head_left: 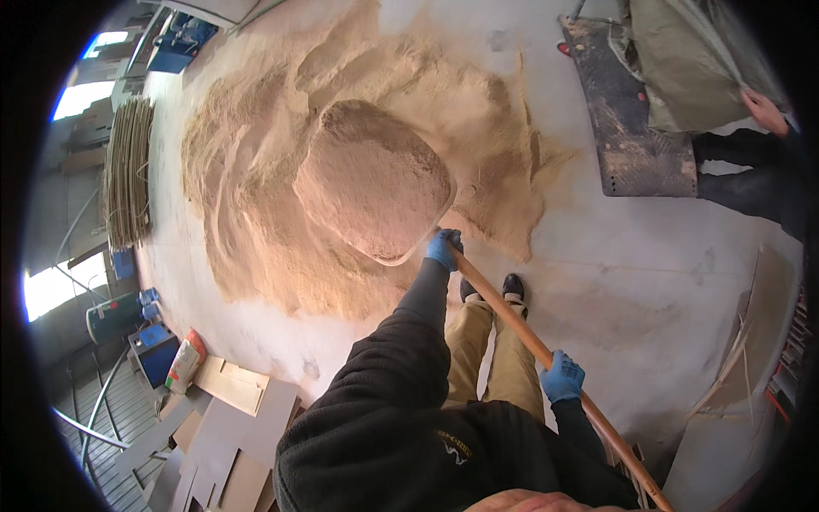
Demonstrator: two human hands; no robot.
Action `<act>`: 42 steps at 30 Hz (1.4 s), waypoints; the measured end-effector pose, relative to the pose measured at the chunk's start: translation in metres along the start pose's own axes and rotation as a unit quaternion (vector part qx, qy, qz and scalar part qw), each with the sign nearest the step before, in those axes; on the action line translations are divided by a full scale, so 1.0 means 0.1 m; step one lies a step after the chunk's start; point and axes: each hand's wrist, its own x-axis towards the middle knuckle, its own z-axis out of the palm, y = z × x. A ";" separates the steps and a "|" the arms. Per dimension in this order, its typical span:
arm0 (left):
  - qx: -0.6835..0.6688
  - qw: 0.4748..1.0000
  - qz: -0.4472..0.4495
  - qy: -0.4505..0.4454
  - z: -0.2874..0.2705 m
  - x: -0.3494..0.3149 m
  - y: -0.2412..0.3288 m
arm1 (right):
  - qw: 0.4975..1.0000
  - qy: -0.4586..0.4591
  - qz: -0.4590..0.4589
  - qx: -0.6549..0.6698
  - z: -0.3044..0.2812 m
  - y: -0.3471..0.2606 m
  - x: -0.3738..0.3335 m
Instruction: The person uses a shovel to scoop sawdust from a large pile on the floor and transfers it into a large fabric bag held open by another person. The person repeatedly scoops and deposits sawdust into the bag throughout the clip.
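Note:
A shovel with a long wooden handle (512,316) slants across in front of me. On its broad blade sits a heaped load of fine brown sawdust-like material (371,183); only the blade's pale rim shows. My left hand (444,247), in a blue glove, is closed around the handle just behind the blade. Farther back along the handle grips my right hand (563,377), gloved in blue too. The loaded blade is over a wide tan pile (247,205) of similar loose material; whether it touches the pile I cannot tell.
At the far right another person's hand (765,111) holds a large grey-green sack (695,64) beside a worn dark board (631,145). Cut panels (235,444) lie at lower left, near a blue box (153,352). Stacked sheets (128,175) stand along the left.

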 end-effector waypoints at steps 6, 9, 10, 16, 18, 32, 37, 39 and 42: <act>0.017 1.000 -0.004 -0.024 0.23 -0.36 -0.02 | 0.999 0.039 -0.005 0.026 -0.16 0.06 -0.43; 0.030 0.999 -0.030 0.003 0.38 -0.41 -0.07 | 0.999 0.038 -0.001 0.032 -0.26 0.15 -0.51; 0.035 0.999 -0.032 0.002 0.43 -0.43 -0.09 | 0.999 0.034 0.001 0.035 -0.31 0.20 -0.53; 0.026 0.998 -0.046 -0.024 1.06 -0.52 -0.45 | 0.998 0.033 -0.018 0.052 -0.99 0.83 -0.34; 0.020 0.999 -0.033 -0.007 1.36 -0.61 -0.61 | 0.998 0.023 -0.017 0.055 -1.29 1.10 -0.29; 0.026 0.997 -0.040 -0.055 3.69 -1.08 -1.30 | 0.995 0.080 -0.012 0.050 -3.04 2.47 0.04; 0.063 0.986 -0.078 -0.134 4.29 -0.98 -1.21 | 0.992 0.101 -0.003 0.069 -3.42 2.57 0.15; 0.064 0.990 -0.081 -0.094 4.50 -0.95 -1.16 | 0.993 0.084 0.003 0.088 -3.56 2.55 0.22; 0.046 0.996 -0.068 -0.044 4.90 -0.84 -1.09 | 0.990 0.059 0.017 0.127 -3.70 2.51 0.37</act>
